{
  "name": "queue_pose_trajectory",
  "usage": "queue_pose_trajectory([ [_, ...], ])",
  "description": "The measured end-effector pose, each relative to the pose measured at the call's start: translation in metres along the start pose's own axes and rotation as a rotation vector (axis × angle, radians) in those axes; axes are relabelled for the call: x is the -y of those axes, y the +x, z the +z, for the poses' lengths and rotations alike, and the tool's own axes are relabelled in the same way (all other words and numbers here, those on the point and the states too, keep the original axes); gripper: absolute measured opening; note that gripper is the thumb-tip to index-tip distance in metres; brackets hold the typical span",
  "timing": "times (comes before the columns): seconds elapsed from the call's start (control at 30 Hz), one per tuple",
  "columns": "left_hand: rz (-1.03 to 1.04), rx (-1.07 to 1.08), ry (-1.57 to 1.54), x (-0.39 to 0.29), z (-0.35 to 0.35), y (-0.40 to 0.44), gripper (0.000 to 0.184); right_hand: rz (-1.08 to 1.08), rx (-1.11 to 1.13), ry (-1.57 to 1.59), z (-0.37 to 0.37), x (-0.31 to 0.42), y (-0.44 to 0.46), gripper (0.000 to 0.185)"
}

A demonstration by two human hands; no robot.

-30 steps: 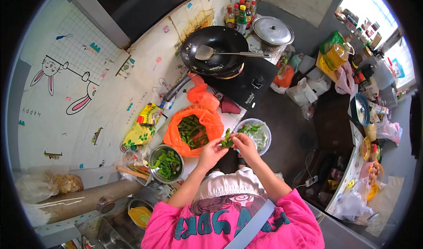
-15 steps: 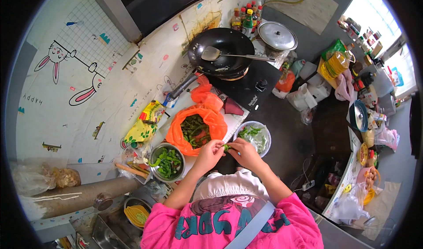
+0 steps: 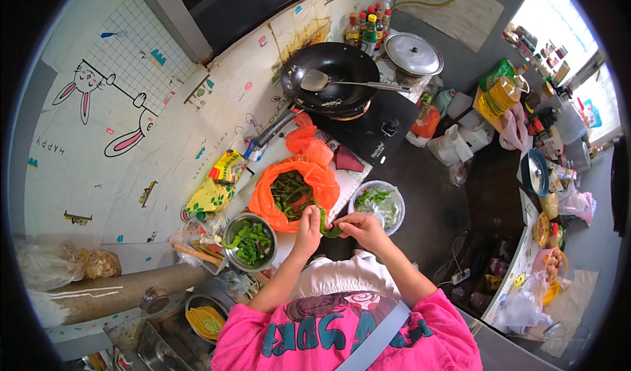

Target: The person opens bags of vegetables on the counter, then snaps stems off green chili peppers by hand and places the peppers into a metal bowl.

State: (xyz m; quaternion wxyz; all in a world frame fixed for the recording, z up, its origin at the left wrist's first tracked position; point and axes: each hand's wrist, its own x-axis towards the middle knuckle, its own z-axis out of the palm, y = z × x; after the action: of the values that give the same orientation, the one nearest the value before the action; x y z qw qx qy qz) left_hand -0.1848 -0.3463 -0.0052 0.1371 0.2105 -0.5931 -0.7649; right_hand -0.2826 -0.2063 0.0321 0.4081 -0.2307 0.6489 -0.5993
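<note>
Head view: left hand and right hand gripped green pepper between them, fingers pinched. Orange bag of green pods sat just beyond left hand; metal bowl of green pieces stood left of it. Pale basin stood just beyond right hand. Well beyond both hands, black wok held spatula.

Forearms extended, fingers pinched, close together

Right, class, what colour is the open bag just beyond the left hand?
The bag is bright orange, seen best in the head view.
</note>
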Motion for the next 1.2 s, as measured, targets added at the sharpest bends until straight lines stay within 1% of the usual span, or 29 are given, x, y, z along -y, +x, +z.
queue_pose_trajectory([
  [0.07, -0.049, 0.024, -0.132, 0.0, -0.001, 0.001, 0.023, 0.077, 0.009, 0.079, -0.002, 0.0, -0.001, 0.019],
  [0.1, -0.057, 0.043, -0.166, -0.006, 0.001, 0.0, 0.02, 0.115, 0.015, 0.119, -0.003, 0.0, -0.002, 0.02],
  [0.2, 0.136, 0.144, 0.221, -0.015, 0.009, -0.004, 0.018, 0.141, -0.054, 0.253, -0.005, -0.009, -0.001, 0.018],
  [0.33, -0.166, 0.187, -0.07, -0.027, 0.019, -0.009, 0.018, 0.021, -0.144, 0.105, -0.008, -0.014, -0.001, 0.016],
  [0.4, -0.221, 0.259, -0.064, -0.031, 0.022, -0.008, 0.022, -0.036, -0.168, 0.014, -0.011, -0.018, -0.002, 0.016],
  [0.43, -0.248, 0.294, -0.061, -0.032, 0.023, -0.006, 0.024, -0.025, -0.172, 0.032, -0.012, -0.018, -0.002, 0.015],
  [0.5, -0.292, 0.279, -0.083, -0.03, 0.025, -0.004, 0.026, -0.004, -0.181, 0.069, -0.014, -0.018, -0.004, 0.015],
  [0.53, -0.315, 0.275, -0.094, -0.029, 0.027, -0.002, 0.027, 0.007, -0.161, 0.156, -0.015, -0.017, -0.005, 0.014],
  [0.6, -0.438, 0.314, -0.291, -0.03, 0.027, -0.001, 0.026, 0.027, -0.123, 0.326, -0.018, -0.011, -0.008, 0.013],
  [0.63, -0.501, 0.33, -0.389, -0.031, 0.028, -0.001, 0.025, 0.022, -0.103, 0.325, -0.021, -0.009, -0.009, 0.013],
  [0.7, -0.593, 0.352, -0.397, -0.033, 0.032, -0.001, 0.022, 0.013, -0.064, 0.323, -0.028, -0.006, -0.012, 0.013],
  [0.8, -0.668, 0.343, -0.425, -0.025, 0.038, 0.002, 0.019, -0.046, -0.16, 0.283, -0.031, -0.023, -0.014, 0.012],
  [0.83, -0.683, 0.33, -0.437, -0.02, 0.04, 0.002, 0.018, -0.103, -0.232, 0.173, -0.031, -0.028, -0.014, 0.012],
  [0.97, -0.727, 0.262, -0.478, -0.007, 0.048, 0.006, 0.016, -0.202, -0.42, -0.076, -0.031, -0.032, -0.018, 0.009],
  [1.07, -0.762, 0.252, -0.517, 0.002, 0.051, 0.01, 0.015, -0.274, -0.493, -0.214, -0.032, -0.021, -0.023, 0.008],
  [1.2, -0.814, 0.252, -0.53, 0.011, 0.056, 0.015, 0.013, -0.289, -0.517, -0.266, -0.037, -0.019, -0.028, 0.006],
])
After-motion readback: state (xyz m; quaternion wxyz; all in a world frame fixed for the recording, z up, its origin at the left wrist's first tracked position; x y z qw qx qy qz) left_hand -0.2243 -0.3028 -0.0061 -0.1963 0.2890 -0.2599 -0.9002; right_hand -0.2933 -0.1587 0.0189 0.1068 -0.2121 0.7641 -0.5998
